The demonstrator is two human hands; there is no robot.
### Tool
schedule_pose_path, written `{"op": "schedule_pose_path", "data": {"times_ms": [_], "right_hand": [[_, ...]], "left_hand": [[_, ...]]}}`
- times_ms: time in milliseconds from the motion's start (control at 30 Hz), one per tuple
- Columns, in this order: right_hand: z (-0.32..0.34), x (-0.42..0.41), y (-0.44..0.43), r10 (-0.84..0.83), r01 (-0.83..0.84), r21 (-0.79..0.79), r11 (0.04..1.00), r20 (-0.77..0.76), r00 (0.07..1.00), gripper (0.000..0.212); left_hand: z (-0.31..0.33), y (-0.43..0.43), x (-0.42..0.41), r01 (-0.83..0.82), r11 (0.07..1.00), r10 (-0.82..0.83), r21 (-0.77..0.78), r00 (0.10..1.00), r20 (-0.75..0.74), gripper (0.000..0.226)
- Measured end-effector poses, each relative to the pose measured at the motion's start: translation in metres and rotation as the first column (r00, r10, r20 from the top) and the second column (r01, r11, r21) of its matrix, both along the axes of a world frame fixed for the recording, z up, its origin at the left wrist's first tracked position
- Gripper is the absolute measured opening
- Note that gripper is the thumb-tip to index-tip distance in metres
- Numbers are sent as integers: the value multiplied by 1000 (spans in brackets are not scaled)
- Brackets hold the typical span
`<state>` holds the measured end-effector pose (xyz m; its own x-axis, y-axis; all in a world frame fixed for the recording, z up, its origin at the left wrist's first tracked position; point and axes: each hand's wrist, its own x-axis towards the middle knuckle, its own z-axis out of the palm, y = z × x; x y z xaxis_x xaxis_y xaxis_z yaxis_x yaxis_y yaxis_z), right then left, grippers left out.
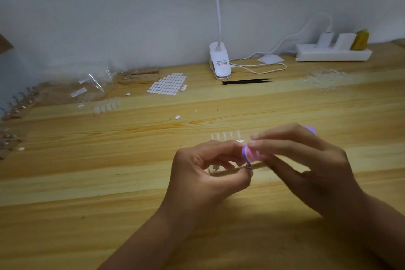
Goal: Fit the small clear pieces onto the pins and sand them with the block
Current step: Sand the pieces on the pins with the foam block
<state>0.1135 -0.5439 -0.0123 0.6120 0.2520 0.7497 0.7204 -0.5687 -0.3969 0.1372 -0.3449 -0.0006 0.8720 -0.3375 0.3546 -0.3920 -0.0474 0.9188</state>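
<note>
My right hand point(306, 160) grips a purple, pink and white sanding block point(248, 153); its far purple end point(311, 130) pokes out behind the fingers. My left hand point(206, 166) pinches a small metal pin point(249, 166) just under the block's near end. Whether a clear piece sits on that pin is hidden by my fingers. A wooden pin holder point(221, 170) lies on the table below my hands. A row of small clear pieces point(225, 136) lies just beyond my hands.
Along the table's far side are a white clip lamp point(220, 63), black tweezers point(246, 82), a sheet of white oval stickers point(167, 84), another wooden pin holder point(139, 78) and a power strip point(333, 51). More clear pieces point(106, 106) and pin stands point(17, 107) lie left.
</note>
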Motion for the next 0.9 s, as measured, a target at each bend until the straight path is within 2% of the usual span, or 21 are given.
{"op": "schedule_pose_path", "data": {"times_ms": [67,167,300,433,533,667,767,900], "right_hand": [[-1,0,0,42,-42,-17,999,1,999,25],[-1,2,-4,-31,31,17,999,-10,999,28],[-3,-1,3,34,-34,6,999,24,999,26],[-2,1,0,-35,35,5,999,13,999,30],[-3,-1,2,41,-41,6,999,23,999,29],[-4,1,-2,-13,13,33,999,5,1000,31],[-7,-2,5,21,-21,49,999,15,1000,28],[-7,2,5,-84,83,24,996,24,996,30]], "left_hand": [[0,0,1,16,1000,-16,-27,999,-28,32],[-1,0,0,24,999,-26,-41,998,-56,30],[-1,1,1,29,998,-30,-55,999,-24,30],[0,0,1,17,998,-19,-55,999,-45,33],[1,-1,-1,35,998,-37,-54,999,-29,32],[1,-2,0,7,999,-9,-38,999,-49,33],[2,-2,0,6,999,-7,-45,1000,-25,34],[-1,-2,1,-23,998,19,-55,998,-68,32]]}}
